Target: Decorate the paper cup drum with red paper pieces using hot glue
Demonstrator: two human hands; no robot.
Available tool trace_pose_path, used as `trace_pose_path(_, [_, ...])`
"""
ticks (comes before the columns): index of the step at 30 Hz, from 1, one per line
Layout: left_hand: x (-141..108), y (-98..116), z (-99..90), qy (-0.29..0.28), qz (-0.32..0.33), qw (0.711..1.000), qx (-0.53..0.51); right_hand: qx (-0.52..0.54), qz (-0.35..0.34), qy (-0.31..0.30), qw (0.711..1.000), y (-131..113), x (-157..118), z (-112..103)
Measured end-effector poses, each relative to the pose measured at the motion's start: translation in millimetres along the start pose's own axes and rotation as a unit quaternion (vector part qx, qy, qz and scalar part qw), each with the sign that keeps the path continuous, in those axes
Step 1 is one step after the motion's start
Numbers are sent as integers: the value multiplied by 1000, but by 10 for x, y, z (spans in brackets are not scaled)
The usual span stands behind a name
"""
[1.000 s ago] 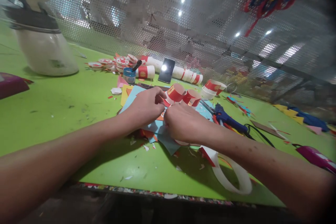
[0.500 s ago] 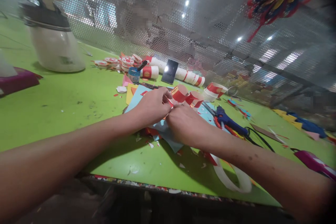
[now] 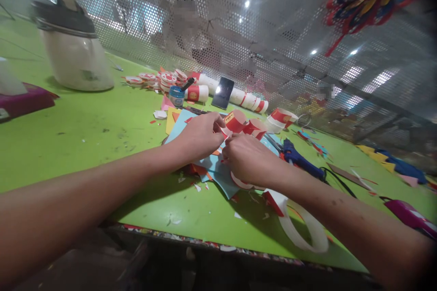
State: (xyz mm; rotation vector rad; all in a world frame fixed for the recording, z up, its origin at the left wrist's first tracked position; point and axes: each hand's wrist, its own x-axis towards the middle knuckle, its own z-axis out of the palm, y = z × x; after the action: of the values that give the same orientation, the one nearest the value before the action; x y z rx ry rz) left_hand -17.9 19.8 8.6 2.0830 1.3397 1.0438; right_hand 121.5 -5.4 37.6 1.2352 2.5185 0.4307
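My left hand [image 3: 201, 132] and my right hand [image 3: 247, 157] meet over the middle of the green table. Between their fingertips is a small red-and-white piece of paper [image 3: 226, 132], pinched by both hands and partly hidden. Light blue paper [image 3: 221, 177] lies under the hands, among orange and yellow sheets. Just beyond the fingers are red paper-cup pieces [image 3: 235, 120]. A blue glue gun [image 3: 302, 161] rests to the right of my right hand. White ring-shaped strip [image 3: 316, 232] lies below my right forearm.
A large white sprayer bottle [image 3: 73, 54] stands at the back left. Behind the work are a blue jar [image 3: 176, 95], a phone [image 3: 223, 92] propped upright, and a row of paper cups [image 3: 246, 100]. Paper scraps litter the front edge. A perforated metal screen [image 3: 136, 22] rises behind the table.
My right hand has drawn slightly right, apart from the left, so more of the paper between them shows. The left hand stays nearly in place. The whole view shifted slightly.
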Motion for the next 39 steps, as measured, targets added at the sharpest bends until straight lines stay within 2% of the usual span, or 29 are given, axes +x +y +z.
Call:
trace_pose_path(13, [-1,-16,27,1,10,1000,-7,-36,-45,62,996,-114,-6,164])
trace_pose_path(24, [-10,-8,18,-9,4,1000,-25,-9,-41,91,995,-99,63,228])
trace_pose_path(29, [-15,29,-9,-16,-15,998,-63,18,-11,115,993,33,-29,133])
trace_pose_path(31, [-27,51,-17,-34,-32,994,-96,29,11,148,988,115,-128,78])
trace_pose_path(33, [-47,77,-20,-74,-53,985,-144,53,8,225,973,182,-235,52])
trace_pose_path(36, [-88,117,-11,-146,-84,961,-219,96,-61,366,924,244,-348,100])
trace_pose_path(37, [-100,126,-5,-164,-91,952,-241,100,-85,393,910,258,-366,135])
trace_pose_path(39, [-121,135,8,-199,-114,926,-299,90,-112,408,902,282,-382,211])
